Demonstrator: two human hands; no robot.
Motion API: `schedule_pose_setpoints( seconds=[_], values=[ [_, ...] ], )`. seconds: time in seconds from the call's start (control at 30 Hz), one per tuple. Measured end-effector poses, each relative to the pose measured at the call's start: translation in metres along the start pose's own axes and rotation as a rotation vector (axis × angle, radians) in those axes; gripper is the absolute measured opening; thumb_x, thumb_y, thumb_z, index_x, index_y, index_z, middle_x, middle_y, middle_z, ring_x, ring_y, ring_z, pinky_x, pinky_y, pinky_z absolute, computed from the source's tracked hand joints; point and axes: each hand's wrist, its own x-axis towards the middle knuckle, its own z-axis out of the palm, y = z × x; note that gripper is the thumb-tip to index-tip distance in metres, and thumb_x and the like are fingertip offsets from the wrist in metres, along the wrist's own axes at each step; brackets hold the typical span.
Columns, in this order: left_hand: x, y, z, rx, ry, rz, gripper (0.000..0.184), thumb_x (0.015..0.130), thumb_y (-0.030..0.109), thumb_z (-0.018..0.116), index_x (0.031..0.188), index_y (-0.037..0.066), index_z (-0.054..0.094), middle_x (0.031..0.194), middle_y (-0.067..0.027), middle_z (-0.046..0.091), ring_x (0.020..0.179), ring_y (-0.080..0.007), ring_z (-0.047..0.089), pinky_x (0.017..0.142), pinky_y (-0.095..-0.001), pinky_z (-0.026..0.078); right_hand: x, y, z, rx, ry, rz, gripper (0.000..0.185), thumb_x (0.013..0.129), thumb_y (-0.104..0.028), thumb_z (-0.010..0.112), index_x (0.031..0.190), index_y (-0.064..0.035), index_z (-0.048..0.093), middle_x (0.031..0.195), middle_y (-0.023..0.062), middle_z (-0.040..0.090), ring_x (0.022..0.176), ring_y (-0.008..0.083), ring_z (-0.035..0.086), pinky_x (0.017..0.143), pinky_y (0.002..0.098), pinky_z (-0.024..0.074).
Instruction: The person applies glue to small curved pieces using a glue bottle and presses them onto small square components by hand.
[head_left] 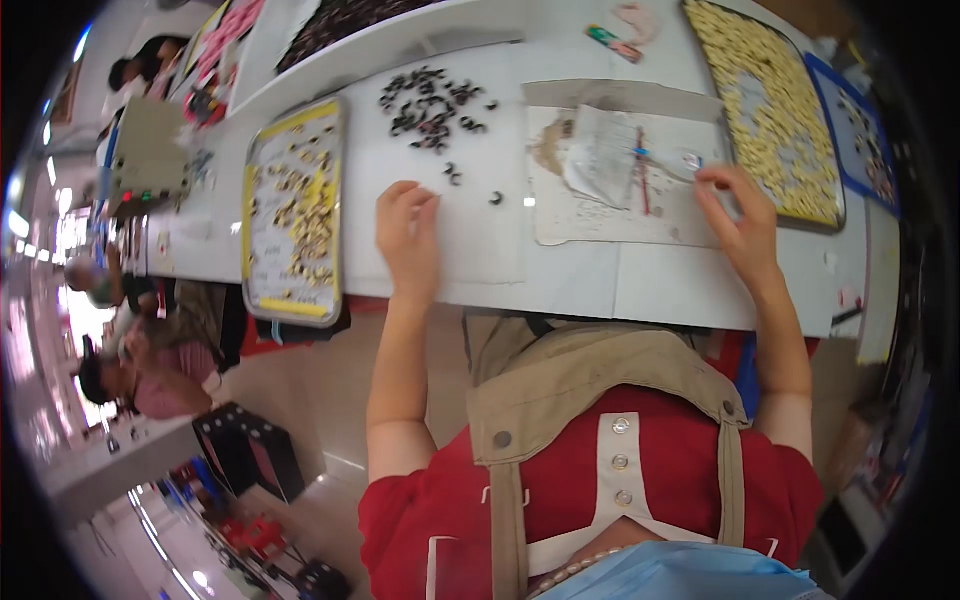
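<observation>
The left hand [408, 235] was positioned over the white worktable [570, 295], with thumb and fingers drawn close together; whether a piece was gripped between them could not be determined. Small dark curved pieces [430, 110] lay in a loose cluster beyond that hand, with a few strays just beside it. A yellow-edged tray [336, 190] holding similar pieces stood to its left.

The right hand [745, 220] was at the right side of a shallow cardboard tray [585, 228], thumb and forefinger bent toward each other near a small shiny item [692, 160]; its grasp could not be confirmed. A crumpled clear plastic bag [600, 155] and a thin red stick [645, 190] lay in the cardboard tray. Farther right stood a large metal-rimmed tray [812, 223] of pale yellow pieces [765, 110].
</observation>
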Motion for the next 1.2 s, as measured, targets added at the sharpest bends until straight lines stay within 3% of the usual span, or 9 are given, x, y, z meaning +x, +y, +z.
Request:
schedule_pose_setpoints(
  seconds=[0.1,0.27,0.4,0.5,0.6,0.7,0.83,0.93,1.2],
  values=[
    [-0.009,0.036,0.006,-0.407,-0.082,-0.215,0.007,0.082,-0.002,0.054,0.089,-0.001,0.054,0.095,-0.0109,0.058,0.075,-0.0161,0.058,0.060,-0.0236,0.046,0.016,0.021,0.004,-0.088,0.083,-0.039,0.021,0.079,-0.011,0.060,0.097,-0.0008,0.057,0.095,0.0101,0.058,0.085,0.0241,0.056,0.071,0.0300,0.0437],
    [-0.042,0.092,0.044,-0.963,-0.332,-0.446,0.017,0.080,-0.003,0.055,0.096,0.000,0.052,0.082,-0.0111,0.061,0.069,-0.0148,0.060,0.057,-0.0225,0.044,0.009,0.025,0.015,-0.214,-0.100,0.093,0.030,0.077,-0.016,0.063,0.101,-0.0008,0.054,0.096,0.0118,0.055,0.087,0.0262,0.053,0.072,0.0323,0.0441],
    [-0.050,0.100,0.061,-1.116,-0.534,-0.748,0.023,0.077,-0.002,0.060,0.099,0.000,0.054,0.080,-0.0108,0.061,0.066,-0.0156,0.059,0.055,-0.0230,0.042,-0.007,0.021,0.025,-0.242,-0.073,0.037,0.030,0.078,-0.016,0.063,0.101,-0.0017,0.052,0.091,0.0116,0.054,0.079,0.0235,0.053,0.070,0.0306,0.0442],
    [-0.059,0.100,0.060,-1.205,-0.578,-0.820,0.025,0.076,0.000,0.062,0.100,0.001,0.056,0.081,-0.0101,0.061,0.066,-0.0164,0.059,0.054,-0.0232,0.042,-0.020,0.002,0.022,0.107,-0.036,0.361,0.022,0.081,-0.013,0.060,0.098,-0.0022,0.051,0.085,0.0074,0.054,0.071,0.0149,0.051,0.066,0.0260,0.0428],
    [-0.065,0.104,0.060,-1.210,-0.545,-0.818,0.028,0.080,0.004,0.063,0.106,-0.002,0.053,0.086,-0.0092,0.062,0.076,-0.0162,0.062,0.059,-0.0211,0.046,-0.047,-0.014,0.019,0.649,0.106,0.456,0.018,0.083,-0.011,0.059,0.097,-0.0018,0.051,0.081,0.0027,0.053,0.068,0.0071,0.046,0.063,0.0205,0.0395],
    [-0.068,0.107,0.061,-1.212,-0.535,-0.838,0.030,0.079,0.004,0.064,0.107,-0.001,0.053,0.087,-0.0092,0.063,0.081,-0.0168,0.063,0.062,-0.0215,0.047,-0.061,-0.031,0.005,0.614,0.071,0.284,0.020,0.081,-0.011,0.059,0.096,-0.0004,0.051,0.081,0.0004,0.053,0.072,0.0048,0.045,0.064,0.0177,0.0372],
    [-0.070,0.108,0.059,-1.193,-0.565,-0.843,0.030,0.080,0.003,0.063,0.108,0.000,0.053,0.092,-0.0096,0.063,0.084,-0.0166,0.062,0.065,-0.0217,0.048,-0.070,-0.040,0.001,0.491,0.105,0.175,0.022,0.077,-0.008,0.061,0.095,0.0005,0.051,0.075,0.0032,0.054,0.060,0.0076,0.047,0.055,0.0195,0.0385],
    [-0.070,0.109,0.057,-1.187,-0.568,-0.854,0.030,0.080,0.002,0.062,0.109,0.000,0.053,0.093,-0.0097,0.063,0.086,-0.0164,0.062,0.066,-0.0217,0.048,-0.067,-0.046,0.003,0.322,0.151,-0.073,0.026,0.073,-0.008,0.065,0.095,-0.0002,0.052,0.068,0.0050,0.053,0.052,0.0104,0.046,0.049,0.0222,0.0386],
    [-0.070,0.108,0.054,-1.211,-0.575,-0.871,0.030,0.080,0.001,0.062,0.109,0.000,0.054,0.093,-0.0096,0.063,0.086,-0.0164,0.062,0.066,-0.0207,0.048,-0.061,-0.054,0.010,0.205,0.111,-0.211,0.029,0.064,-0.008,0.071,0.087,-0.0016,0.055,0.060,0.0065,0.049,0.046,0.0154,0.044,0.041,0.0257,0.0354]
  ],
)
